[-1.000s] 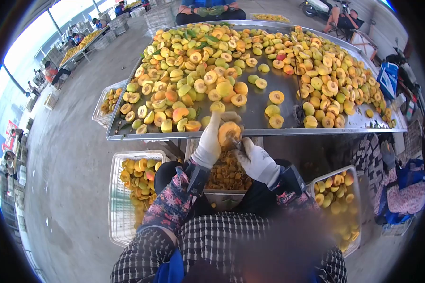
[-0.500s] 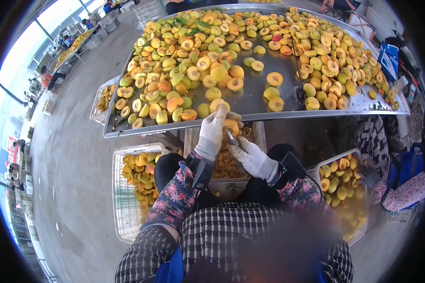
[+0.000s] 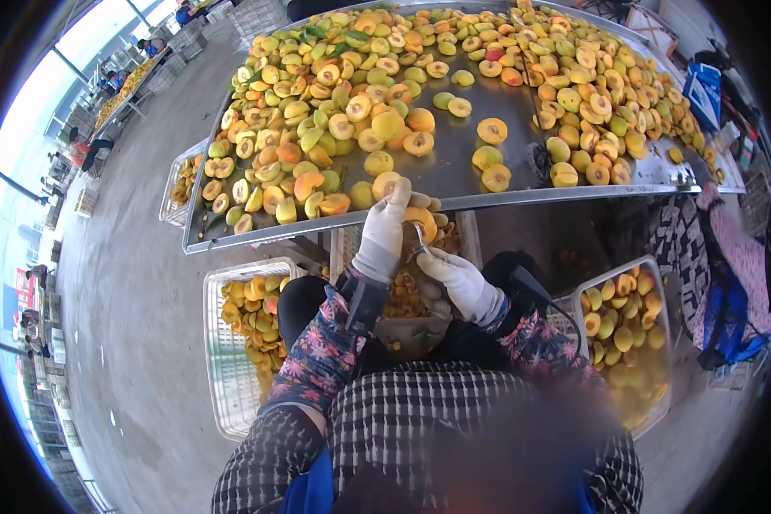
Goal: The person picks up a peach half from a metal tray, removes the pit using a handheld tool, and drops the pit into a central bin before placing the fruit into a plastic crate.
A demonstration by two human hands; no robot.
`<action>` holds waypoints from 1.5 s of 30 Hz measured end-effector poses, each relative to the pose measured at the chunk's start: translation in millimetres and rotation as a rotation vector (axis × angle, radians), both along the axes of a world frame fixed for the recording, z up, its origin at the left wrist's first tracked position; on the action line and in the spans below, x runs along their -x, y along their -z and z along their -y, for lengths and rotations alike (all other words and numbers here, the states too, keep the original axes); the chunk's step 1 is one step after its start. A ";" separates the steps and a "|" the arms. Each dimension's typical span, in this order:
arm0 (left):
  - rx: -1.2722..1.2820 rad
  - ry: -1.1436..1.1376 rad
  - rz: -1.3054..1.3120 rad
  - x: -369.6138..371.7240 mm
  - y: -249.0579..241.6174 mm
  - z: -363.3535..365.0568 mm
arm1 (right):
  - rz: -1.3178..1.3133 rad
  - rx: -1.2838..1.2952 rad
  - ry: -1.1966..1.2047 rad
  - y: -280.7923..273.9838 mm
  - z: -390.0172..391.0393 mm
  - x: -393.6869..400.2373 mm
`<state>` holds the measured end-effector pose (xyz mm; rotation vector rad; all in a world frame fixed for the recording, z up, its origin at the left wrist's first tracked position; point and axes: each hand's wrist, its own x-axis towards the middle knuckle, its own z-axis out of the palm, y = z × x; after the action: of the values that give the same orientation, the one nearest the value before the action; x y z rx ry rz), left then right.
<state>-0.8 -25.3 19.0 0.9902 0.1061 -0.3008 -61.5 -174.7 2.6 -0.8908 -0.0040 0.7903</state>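
Both of my hands wear white gloves and meet just below the near edge of a metal table [image 3: 488, 199]. Held in my left hand [image 3: 385, 230] is a cut peach half [image 3: 421, 222], its inner side turned towards me. My right hand [image 3: 463, 281] grips a small metal tool [image 3: 419, 240], whose tip is at the fruit's centre. Beneath the hands is a crate [image 3: 340, 253] with peach pieces in it. Many halved peaches [image 3: 317, 128] are heaped on the table above my hands.
A white crate [image 3: 224, 343] of peach halves stands at my left, another crate [image 3: 662, 343] at my right. A smaller crate [image 3: 171, 193] is by the table's left end. At the right edge is a co-worker's patterned pink sleeve [image 3: 732, 231]. Other people sit far left.
The tool has turned more upright in the peach half, and my right hand has shifted slightly. The co-worker's pink sleeve at the right has risen towards the table. The view has shifted a little.
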 end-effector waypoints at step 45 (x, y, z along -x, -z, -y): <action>-1.458 0.544 0.773 -128.0 15.4 103.6 | 0.645 0.875 -0.214 77.8 14.4 13.3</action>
<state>127.3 -128.9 3.6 2.5240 -0.7747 -0.2931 -74.8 -189.1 -75.3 -1.9772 -0.3477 0.6630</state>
